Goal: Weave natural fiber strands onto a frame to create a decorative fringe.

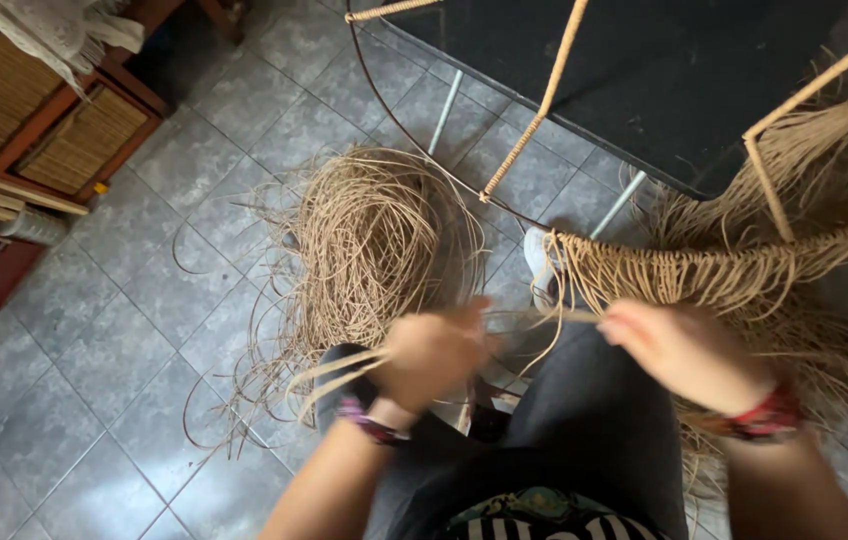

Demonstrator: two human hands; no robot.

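My left hand (431,352) is closed around tan wicker strands (344,372) that trail off to the lower left over my knee. My right hand (679,350) pinches a thin strand (554,315) stretched between both hands, right beside a wrapped metal frame bar (704,262) with a fringe of hanging strands. Both hands are blurred by motion. Each wrist wears a beaded bracelet. The frame's thin rods (534,110) rise toward the top of the view.
A big loose coil of wicker strands (384,240) lies on the grey tiled floor (144,330). A black tabletop on white legs (664,70) stands ahead. Wooden cabinets with woven panels (54,130) line the left. My dark-trousered legs fill the bottom.
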